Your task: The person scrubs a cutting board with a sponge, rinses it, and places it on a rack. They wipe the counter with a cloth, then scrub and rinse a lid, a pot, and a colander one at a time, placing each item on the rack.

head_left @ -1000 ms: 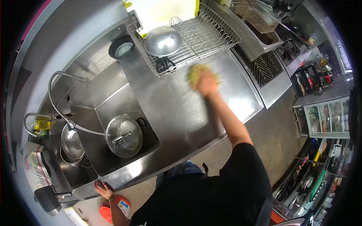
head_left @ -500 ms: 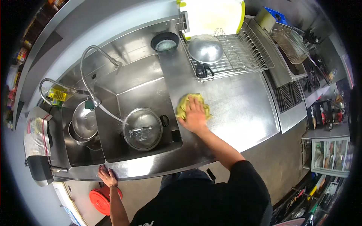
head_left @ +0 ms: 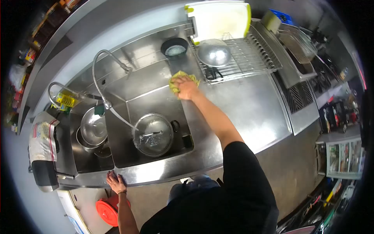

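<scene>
My right hand (head_left: 186,87) presses a yellow-green cloth (head_left: 174,82) onto the steel counter (head_left: 237,105) beside the right rim of the large sink. Some of the cloth is hidden under my palm. With fingers apart, my left hand (head_left: 116,182) rests on the front edge of the sink unit and holds nothing. Inside the large sink basin (head_left: 150,84) stands a round pot (head_left: 154,134) with water and a metal utensil in it, and a spray hose (head_left: 124,119) runs water toward it.
Metal bowls (head_left: 93,126) sit in the small left basin. A black pan (head_left: 174,48) stands behind the cloth. On the wire rack (head_left: 253,58) are an upturned metal bowl (head_left: 213,52) and a white cutting board (head_left: 220,19). Below stands a red lidded bin (head_left: 107,212).
My right hand has moved the cloth back and to the left, from the counter's middle to near the sink's rim. The left hand stays on the front edge. The view has shifted slightly.
</scene>
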{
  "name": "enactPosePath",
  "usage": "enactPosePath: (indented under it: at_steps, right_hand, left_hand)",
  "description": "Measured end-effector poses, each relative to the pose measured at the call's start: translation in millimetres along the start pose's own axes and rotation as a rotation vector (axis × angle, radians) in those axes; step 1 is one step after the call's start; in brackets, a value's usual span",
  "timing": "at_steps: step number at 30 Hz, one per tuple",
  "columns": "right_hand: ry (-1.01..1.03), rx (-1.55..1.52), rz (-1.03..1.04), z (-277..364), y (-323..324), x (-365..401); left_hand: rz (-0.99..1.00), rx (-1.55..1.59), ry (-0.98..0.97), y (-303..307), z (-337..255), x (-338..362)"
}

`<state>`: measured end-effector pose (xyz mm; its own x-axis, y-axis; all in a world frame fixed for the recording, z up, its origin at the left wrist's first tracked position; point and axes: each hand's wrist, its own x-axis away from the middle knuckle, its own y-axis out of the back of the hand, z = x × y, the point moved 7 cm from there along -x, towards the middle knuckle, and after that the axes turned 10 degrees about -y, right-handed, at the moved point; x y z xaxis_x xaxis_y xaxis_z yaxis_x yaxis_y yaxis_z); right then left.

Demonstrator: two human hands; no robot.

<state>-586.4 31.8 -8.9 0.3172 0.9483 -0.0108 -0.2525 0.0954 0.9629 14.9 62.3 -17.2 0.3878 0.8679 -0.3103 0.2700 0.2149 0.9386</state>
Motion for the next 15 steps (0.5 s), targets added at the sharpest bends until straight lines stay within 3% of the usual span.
enactPosePath:
  at_steps: [2,4,5,7,9,11,13,14,15]
  right_hand:
    - [-0.044,0.011,-0.019,0,-8,70]
    - [-0.096,0.033,-0.246,-14,6,154]
    - [-0.167,0.063,-0.251,-44,11,187]
    - [-0.488,0.044,-0.251,-120,23,282]
    - [-1.071,0.016,-0.169,-198,76,372]
    - [-1.335,0.238,-0.356,-264,83,444]
    - [-1.486,0.283,-0.276,-263,73,456]
    - [-1.508,0.191,-0.222,-236,69,451]
    - [-1.451,0.29,-0.258,-211,55,441]
  left_hand:
    - [-0.011,-0.025,0.008,0,1,1]
    - [-0.02,0.023,-0.02,-8,7,6]
    - [-0.008,0.009,-0.049,-6,7,5]
    - [0.0,0.04,-0.008,-15,19,9]
    - [-0.024,-0.039,-0.014,-20,28,11]
    - [0.005,-0.099,-0.014,-19,27,9]
    - [-0.018,-0.123,-0.03,-29,40,12]
    - [-0.008,-0.093,-0.002,-29,41,12]
    - [0.002,-0.063,0.026,-27,40,10]
